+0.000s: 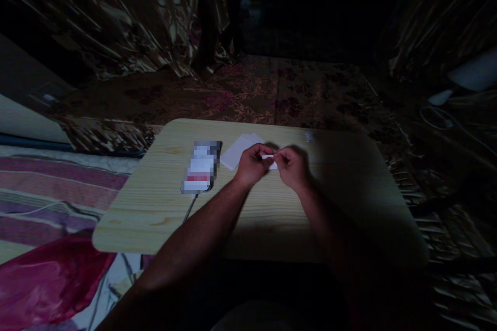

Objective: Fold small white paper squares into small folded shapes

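Observation:
Over the middle of the light wooden table (155,217), my left hand (251,166) and my right hand (291,166) meet with bent fingers. Between them they pinch a small piece of white paper (271,161), partly covered by the fingers. A few white paper sheets (237,151) lie flat just left of my left hand, one overlapping another. Beyond my right hand, a small crumpled white scrap (309,136) rests near the table's far edge.
A phone (201,165) with a blurred-out screen lies at the left, a cable (189,208) running from its near end. Behind the table spreads a dark flowered cloth (240,88). Left are a striped bedspread (58,181) and a shiny red-pink bag or cloth (50,279).

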A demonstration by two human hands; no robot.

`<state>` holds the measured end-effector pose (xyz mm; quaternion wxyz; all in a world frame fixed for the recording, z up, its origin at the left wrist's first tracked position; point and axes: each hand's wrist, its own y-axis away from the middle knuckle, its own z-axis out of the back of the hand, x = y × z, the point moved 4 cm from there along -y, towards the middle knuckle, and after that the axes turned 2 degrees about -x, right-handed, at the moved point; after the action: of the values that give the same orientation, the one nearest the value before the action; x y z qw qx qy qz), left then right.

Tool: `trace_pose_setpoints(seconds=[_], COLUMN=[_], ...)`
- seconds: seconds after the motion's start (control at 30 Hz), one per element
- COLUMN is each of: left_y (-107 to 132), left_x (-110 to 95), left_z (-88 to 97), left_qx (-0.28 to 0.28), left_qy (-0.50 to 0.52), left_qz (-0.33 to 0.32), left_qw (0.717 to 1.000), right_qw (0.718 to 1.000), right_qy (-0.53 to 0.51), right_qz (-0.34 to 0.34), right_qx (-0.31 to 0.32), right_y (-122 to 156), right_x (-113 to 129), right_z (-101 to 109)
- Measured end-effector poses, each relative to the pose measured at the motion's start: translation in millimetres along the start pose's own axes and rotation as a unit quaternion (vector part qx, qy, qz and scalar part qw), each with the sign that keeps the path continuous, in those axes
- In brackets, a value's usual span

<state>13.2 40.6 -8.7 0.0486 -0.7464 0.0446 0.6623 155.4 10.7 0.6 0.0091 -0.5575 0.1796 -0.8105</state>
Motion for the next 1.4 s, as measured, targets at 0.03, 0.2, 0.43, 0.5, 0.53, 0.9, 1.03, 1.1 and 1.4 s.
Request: trace_pose_setpoints(seconds=[0.03, 0.2, 0.43, 0.5, 0.53, 0.9, 1.03, 1.1, 1.4], left_y=[-0.4, -1.9, -4.4, -5.8, -6.5, -10.0, -10.5, -10.5, -7.7], left_x=[0.8, 2.4, 3.3, 5.3, 6.0, 5.8, 3.8, 2.6, -5.8], left_z=[-0.1, -1.2, -1.7, -0.4, 0.2, 0.7, 5.4, 7.6, 7.5], left_qx=[0.002, 0.008, 0.004, 0.001, -0.001, 0.013, -0.038, -0.058, -0.081], left_qy=[0.002, -0.01, -0.012, -0.002, 0.0, -0.003, 0.009, 0.019, 0.072], left_qz=[-0.001, -0.013, -0.042, -0.034, -0.032, -0.031, -0.019, -0.007, -0.002], left_qw=[1.0, 1.0, 0.999, 0.999, 0.999, 0.999, 0.999, 0.998, 0.994], right_qw=[1.0, 1.0, 0.999, 0.999, 0.999, 0.996, 0.988, 0.982, 0.978], right_qy=[0.002, 0.002, -0.008, -0.007, -0.006, -0.07, -0.132, -0.158, -0.186], right_qz=[0.002, -0.01, -0.041, -0.05, -0.046, -0.056, -0.082, -0.097, -0.087], right_qx=[-0.001, -0.01, -0.028, -0.02, -0.02, 0.001, 0.023, 0.024, 0.038], right_y=[0.4, -1.7, -12.0, -13.2, -13.5, -11.8, -12.9, -13.2, -11.8], right_x=[1.0, -5.1, -16.4, -16.4, -15.6, -8.7, -9.7, -10.6, -8.3], right_z=[0.3, -0.1, 1.3, 0.7, 0.7, 2.1, 0.2, 0.1, 0.5])
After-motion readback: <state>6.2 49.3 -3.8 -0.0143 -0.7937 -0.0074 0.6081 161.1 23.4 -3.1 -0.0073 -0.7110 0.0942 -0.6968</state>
